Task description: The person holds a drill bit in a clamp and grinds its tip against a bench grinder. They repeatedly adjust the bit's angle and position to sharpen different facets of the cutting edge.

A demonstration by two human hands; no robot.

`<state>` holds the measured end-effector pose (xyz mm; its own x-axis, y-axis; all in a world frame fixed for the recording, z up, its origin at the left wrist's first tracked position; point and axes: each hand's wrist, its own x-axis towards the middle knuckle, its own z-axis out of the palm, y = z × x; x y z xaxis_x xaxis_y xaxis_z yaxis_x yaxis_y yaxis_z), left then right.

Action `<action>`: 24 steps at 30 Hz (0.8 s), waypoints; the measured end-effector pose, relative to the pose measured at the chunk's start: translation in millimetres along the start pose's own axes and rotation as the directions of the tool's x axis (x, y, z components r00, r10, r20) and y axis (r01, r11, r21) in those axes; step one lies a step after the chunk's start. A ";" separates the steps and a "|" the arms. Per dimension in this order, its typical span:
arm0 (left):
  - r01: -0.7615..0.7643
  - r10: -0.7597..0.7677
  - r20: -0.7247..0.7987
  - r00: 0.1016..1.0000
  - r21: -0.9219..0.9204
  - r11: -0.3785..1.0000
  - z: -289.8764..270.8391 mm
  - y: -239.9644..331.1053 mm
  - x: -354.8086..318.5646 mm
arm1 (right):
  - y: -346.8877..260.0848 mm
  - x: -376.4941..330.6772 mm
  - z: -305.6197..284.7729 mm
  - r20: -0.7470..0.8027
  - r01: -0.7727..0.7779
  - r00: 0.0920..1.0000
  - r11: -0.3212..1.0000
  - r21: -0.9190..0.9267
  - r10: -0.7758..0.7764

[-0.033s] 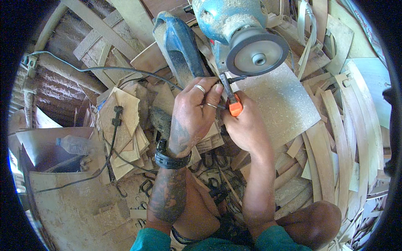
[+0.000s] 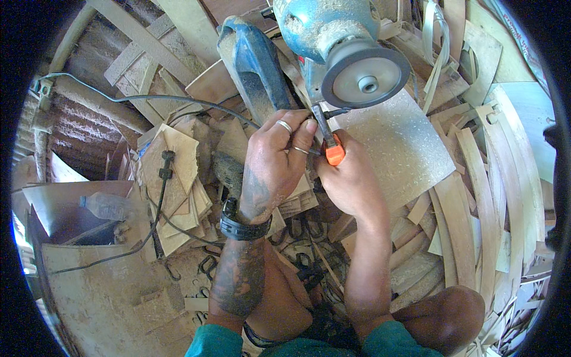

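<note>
In front of a blue bench grinder [image 2: 324,30], my two hands meet just below its grey wheel [image 2: 366,77]. My right hand [image 2: 351,172] is closed around a tool with an orange handle [image 2: 335,152] and a flat metal shaft [image 2: 323,126] pointing up and away; its exact kind is unclear. My left hand [image 2: 278,143], wearing rings, is closed with thumb and fingers pressed together beside the shaft. What its fingers grip is hidden. Behind the shaft, a short dark piece [image 2: 339,111] pokes out to the right. A black watch [image 2: 244,223] circles my left wrist.
A dusty pale board [image 2: 398,149] lies under the wheel. Curved wood strips [image 2: 470,196] crowd the right side. Stacked thin wood pieces [image 2: 178,184] and a black cable [image 2: 157,220] lie left. A blue machine part [image 2: 256,65] stands beside the grinder. Several dark metal hooks [image 2: 208,262] lie near my legs.
</note>
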<state>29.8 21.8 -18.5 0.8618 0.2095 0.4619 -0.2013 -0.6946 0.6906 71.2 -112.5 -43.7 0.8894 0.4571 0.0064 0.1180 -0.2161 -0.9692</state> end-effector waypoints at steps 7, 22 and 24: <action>-0.026 0.026 0.000 1.000 0.027 0.999 0.2 0.5 0.0 | -3.1 -1.7 -3.2 -0.006 0.020 1.000 0.999 -0.027 -0.020; -0.038 0.039 -0.008 0.999 0.033 0.999 1.5 0.3 0.4 | -1.9 -0.9 -3.7 0.008 -0.003 1.000 1.000 0.002 0.003; -0.023 0.024 -0.013 1.000 0.033 0.999 1.3 0.9 0.2 | -1.6 -0.6 -4.0 -0.001 0.009 1.000 1.000 -0.010 -0.009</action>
<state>30.4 20.3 -18.4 0.8507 0.2020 0.4853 -0.2055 -0.7219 0.6608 72.2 -115.9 -41.1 0.8886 0.4584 0.0153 0.1305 -0.2207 -0.9666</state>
